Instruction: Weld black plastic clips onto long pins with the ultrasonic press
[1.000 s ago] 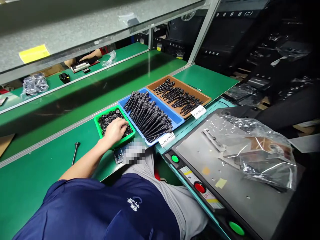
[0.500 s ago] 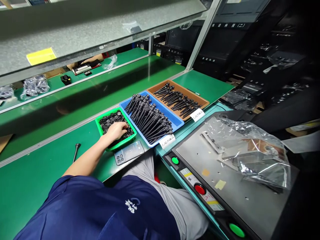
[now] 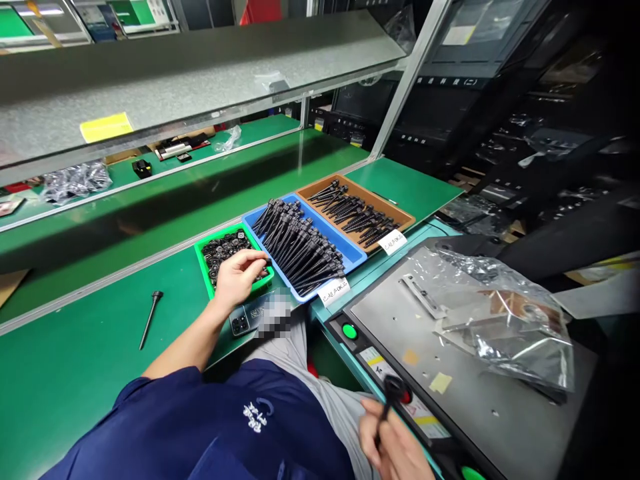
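Observation:
My left hand (image 3: 239,275) hovers over the near edge of a small green tray (image 3: 206,275) full of small black ring parts; its fingers are curled in a pinch, and what they hold is too small to make out. My right hand (image 3: 390,445) is at the bottom of the view, closed on a long black pin (image 3: 386,399) with a round head pointing up. To the right of the green tray sits a blue tray (image 3: 353,253) heaped with the same black pins, then a brown tray (image 3: 406,217) with more of them.
A phone (image 3: 245,319) lies by the bench edge below the green tray. One loose black pin (image 3: 149,319) lies on the green bench at left. A grey machine plate (image 3: 470,387) with green and red buttons and a crumpled plastic bag (image 3: 505,320) is at right. A shelf runs overhead.
My right hand has come into view at the bottom holding a black pin. My left hand has drawn back from the middle of the green tray to its near edge.

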`<state>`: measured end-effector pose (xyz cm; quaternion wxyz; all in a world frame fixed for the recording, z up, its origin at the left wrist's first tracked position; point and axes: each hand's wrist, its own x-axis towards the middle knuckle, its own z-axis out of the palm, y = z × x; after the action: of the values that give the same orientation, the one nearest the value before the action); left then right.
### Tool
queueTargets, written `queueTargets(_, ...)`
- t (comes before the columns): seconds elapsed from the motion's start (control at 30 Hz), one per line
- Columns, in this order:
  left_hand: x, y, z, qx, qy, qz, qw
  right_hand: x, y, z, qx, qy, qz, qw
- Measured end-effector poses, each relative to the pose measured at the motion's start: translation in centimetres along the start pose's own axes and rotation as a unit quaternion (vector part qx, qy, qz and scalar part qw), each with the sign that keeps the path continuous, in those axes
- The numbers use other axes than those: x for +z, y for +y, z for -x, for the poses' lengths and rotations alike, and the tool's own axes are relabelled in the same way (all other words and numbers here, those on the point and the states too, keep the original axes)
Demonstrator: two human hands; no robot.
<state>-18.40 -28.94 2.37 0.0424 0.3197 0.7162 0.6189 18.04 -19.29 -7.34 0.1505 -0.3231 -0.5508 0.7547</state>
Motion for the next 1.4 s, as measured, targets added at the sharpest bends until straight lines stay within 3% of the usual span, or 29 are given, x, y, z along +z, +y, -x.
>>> queueTargets(0.07, 3.3, 0.9, 1.9, -0.021, -0.030, 0.118, 0.992, 2.0, -1.1, -1.8, -0.016, -0.037, 0.060, 0.997)
queueTargets(0.2, 9.2, 2.1, 4.8, -0.067, -0.092, 0.234, 0.965, 4.3, -3.4, -4.1, -0.035, 0.001, 0.053, 0.998)
queueTargets(0.3, 11.9, 2.3, 5.8, -0.062, -0.117, 0.251, 0.959, 4.5, -4.1, -4.6, -0.060, 0.036, 0.022, 0.997)
queueTargets(0.4, 13.4, 2.2, 6.0, -0.038, -0.148, 0.246, 0.957, 4.1, -4.2, -4.5, -0.082, 0.055, 0.020, 0.995)
queueTargets(0.7, 15.6, 2.0, 6.8, -0.032, -0.249, 0.283, 0.926, 2.6, -4.2, -4.3, -0.130, 0.138, 0.123, 0.974)
queueTargets(0.83, 15.9, 1.9, 6.3, -0.048, -0.267, 0.280, 0.921, 2.0, -4.5, -4.1, -0.173, 0.176, 0.220, 0.944)
queueTargets(1.0, 16.2, 1.7, 5.3, -0.036, -0.327, 0.279, 0.902, 1.6, -4.6, -4.1, -0.226, 0.196, 0.286, 0.910)
queueTargets(1.2, 16.2, 1.8, 4.4, -0.113, -0.390, 0.274, 0.872, 1.1, -4.8, -4.0, -0.240, 0.206, 0.318, 0.894)
queueTargets(1.4, 16.4, 1.6, 4.2, -0.155, -0.397, 0.295, 0.855, 0.9, -4.6, -3.8, -0.238, 0.207, 0.306, 0.898)
